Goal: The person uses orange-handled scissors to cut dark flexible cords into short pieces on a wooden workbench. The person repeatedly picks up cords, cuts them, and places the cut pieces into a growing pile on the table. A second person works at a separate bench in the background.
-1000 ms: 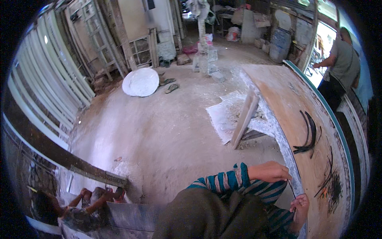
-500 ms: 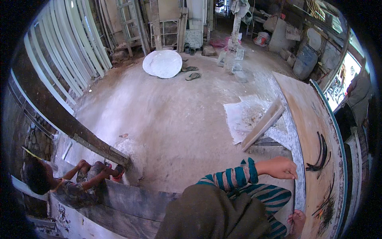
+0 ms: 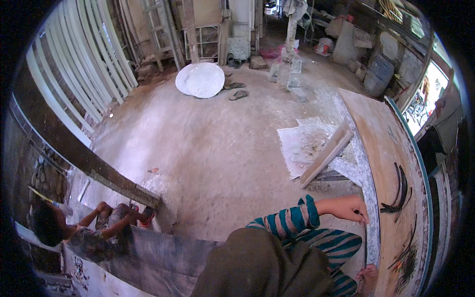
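Observation:
My left hand [image 3: 344, 208], at the end of a teal-and-grey striped sleeve, is closed at the near edge of a wooden board [image 3: 368, 128]. Its fingertips pinch the far end of a thin dark strip [image 3: 365, 245], which runs straight along the board's pale edge. Lower down, my right hand [image 3: 367, 277] is closed at the near end of that strip; part of this hand is cut off by shadow and my lap. On the board lie curved black strips [image 3: 400, 190] and, nearer me, a bundle of thin dark strands [image 3: 406, 265] with orange bits.
A wooden plank [image 3: 326, 156] leans beside a white sack [image 3: 292, 148] on the floor. Another person [image 3: 94, 232] sits at the left by a dark beam [image 3: 64, 136]. Farther off are a white round basin [image 3: 200, 80], sandals [image 3: 238, 95], a post [image 3: 288, 54] and a blue barrel [image 3: 379, 75].
The view has shifted slightly. Both hands keep their closed hold at the board's edge, with the left hand barely moved.

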Demonstrator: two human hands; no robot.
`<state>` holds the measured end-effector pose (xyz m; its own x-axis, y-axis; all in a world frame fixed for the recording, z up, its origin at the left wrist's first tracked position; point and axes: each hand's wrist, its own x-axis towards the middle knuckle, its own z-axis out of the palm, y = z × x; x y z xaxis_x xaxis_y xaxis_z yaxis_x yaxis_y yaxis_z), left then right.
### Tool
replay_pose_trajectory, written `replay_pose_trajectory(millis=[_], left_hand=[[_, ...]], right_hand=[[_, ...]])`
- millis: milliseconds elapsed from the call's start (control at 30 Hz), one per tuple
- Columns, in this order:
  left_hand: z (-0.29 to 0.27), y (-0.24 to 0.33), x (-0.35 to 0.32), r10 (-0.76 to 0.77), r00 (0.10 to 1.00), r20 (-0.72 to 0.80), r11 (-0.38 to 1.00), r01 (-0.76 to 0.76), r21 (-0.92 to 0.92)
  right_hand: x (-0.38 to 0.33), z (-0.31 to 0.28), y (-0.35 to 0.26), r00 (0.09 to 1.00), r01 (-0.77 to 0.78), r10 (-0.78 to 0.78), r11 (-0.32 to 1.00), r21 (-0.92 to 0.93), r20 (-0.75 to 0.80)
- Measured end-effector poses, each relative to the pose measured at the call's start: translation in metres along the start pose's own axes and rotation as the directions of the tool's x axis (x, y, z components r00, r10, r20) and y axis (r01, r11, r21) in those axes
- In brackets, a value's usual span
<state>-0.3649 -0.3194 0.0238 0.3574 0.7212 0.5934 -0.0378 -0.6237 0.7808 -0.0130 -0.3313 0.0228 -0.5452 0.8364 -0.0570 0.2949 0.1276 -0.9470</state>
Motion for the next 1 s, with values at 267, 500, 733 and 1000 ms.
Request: replay_pose_trajectory(millis=[267,500,733,1000], left_hand=[[0.011,-0.017,0.005,-0.202,0.942,0.269,0.979,0.191,0.067],[0.046,-0.053,0.042,-0.354,0.846,0.399,0.935,0.334,0.121],[0.09,-0.087,0.114,-0.302,0.741,0.6,0.946,0.309,0.094],[0.158,-0.107,0.243,-0.07,0.882,0.466,0.984,0.138,-0.114]], right_hand=[[-0.019,-0.021,0.047,0.946,0.254,-0.072,0.77,0.585,-0.317],[-0.02,-0.042,0.029,0.909,0.407,-0.075,0.38,0.831,-0.411],[-0.027,-0.095,0.006,0.821,0.568,-0.131,0.301,0.766,-0.556],[-0.022,-0.162,-0.037,0.641,0.747,-0.132,0.331,0.576,-0.756]])
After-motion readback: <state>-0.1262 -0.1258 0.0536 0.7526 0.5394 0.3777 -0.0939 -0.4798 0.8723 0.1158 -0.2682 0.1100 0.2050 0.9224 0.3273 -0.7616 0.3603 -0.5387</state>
